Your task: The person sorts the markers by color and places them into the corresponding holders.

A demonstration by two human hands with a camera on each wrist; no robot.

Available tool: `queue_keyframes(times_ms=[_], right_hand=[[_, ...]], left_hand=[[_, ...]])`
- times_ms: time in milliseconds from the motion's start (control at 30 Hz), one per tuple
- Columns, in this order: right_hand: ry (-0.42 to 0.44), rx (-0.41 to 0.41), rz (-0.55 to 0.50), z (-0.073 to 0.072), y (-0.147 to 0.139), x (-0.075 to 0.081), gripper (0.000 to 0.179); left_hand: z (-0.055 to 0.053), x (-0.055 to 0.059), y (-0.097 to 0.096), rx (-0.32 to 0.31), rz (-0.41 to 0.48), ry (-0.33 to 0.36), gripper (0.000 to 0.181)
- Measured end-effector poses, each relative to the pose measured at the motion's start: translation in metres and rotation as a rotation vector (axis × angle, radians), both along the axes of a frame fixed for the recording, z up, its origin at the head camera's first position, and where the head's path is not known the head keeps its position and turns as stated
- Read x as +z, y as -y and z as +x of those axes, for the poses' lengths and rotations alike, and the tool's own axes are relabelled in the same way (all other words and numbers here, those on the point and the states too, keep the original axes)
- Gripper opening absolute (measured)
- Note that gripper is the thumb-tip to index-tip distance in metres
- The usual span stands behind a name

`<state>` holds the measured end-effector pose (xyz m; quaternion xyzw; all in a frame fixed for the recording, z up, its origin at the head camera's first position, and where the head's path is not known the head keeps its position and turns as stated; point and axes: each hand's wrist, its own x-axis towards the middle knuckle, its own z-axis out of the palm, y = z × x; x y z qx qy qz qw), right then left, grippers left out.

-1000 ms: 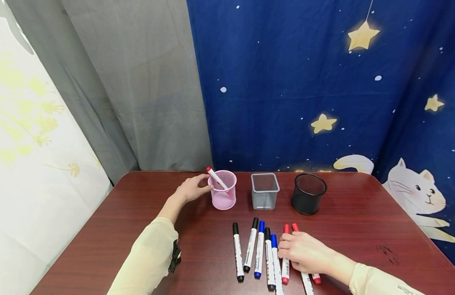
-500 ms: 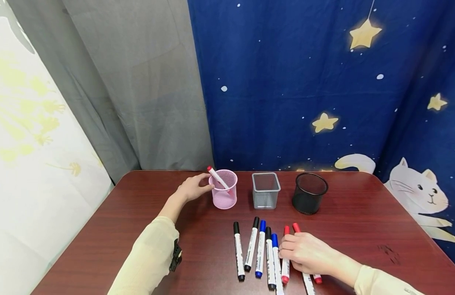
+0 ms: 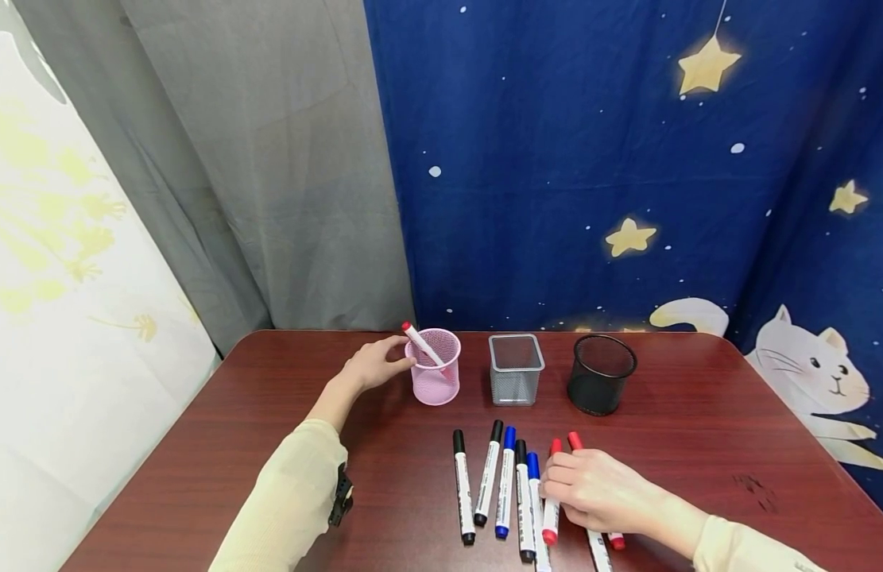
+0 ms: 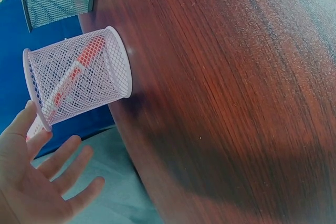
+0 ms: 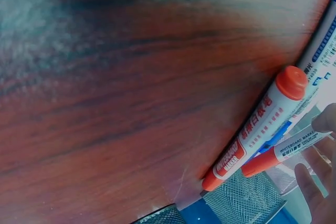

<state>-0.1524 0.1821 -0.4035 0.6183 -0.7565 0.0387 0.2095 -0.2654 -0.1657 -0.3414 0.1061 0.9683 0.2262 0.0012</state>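
In the head view, my left hand point(image 3: 373, 365) is at the left side of a pink mesh pen holder point(image 3: 436, 387). Its thumb and index finger hold the rim, while the other fingers spread away in the left wrist view. A red-capped marker point(image 3: 423, 345) leans inside the holder. Lower right, my right hand point(image 3: 594, 488) pinches a red whiteboard marker point(image 5: 299, 144) between thumb and fingers. Another red marker point(image 5: 252, 135) lies close by on the table, partly under the hand in the head view. A white-barrelled marker point(image 3: 598, 550) sticks out below the palm.
A grey square mesh holder point(image 3: 514, 385) and a black round mesh holder point(image 3: 600, 389) stand right of the pink one. Several black and blue markers, including a black marker point(image 3: 463, 488) and a blue marker point(image 3: 506, 485), lie on the brown table point(image 3: 269, 397). Curtains point(image 3: 520, 199) hang behind.
The red marker in my right hand has tilted, its lower end shifting left and slightly up. My left hand and the pink pen holder stay in place.
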Motion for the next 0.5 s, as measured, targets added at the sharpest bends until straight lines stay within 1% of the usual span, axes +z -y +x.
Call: queue_keyframes(times_ms=[100,200,367,433,500], right_hand=[[-0.007,-0.002,-0.017,0.001,0.002,0.004,0.017],[0.019,-0.014,-0.038,0.002,0.004,0.007,0.013],[0.017,0.012,-0.122,0.002,0.009,0.013,0.020],[0.000,0.032,-0.161,0.002,0.011,0.015,0.021],[0.002,0.043,-0.195,0.002,0.013,0.017,0.020]], left_hand=[[0.000,0.000,0.000,0.002,-0.001,0.003,0.050],[-0.001,0.000,0.001,0.004,0.000,0.002,0.049],[-0.001,0.000,0.001,0.002,0.005,-0.001,0.049],[-0.001,0.000,0.001,0.002,0.007,-0.001,0.049],[-0.001,0.000,0.001,0.003,0.008,-0.001,0.049]])
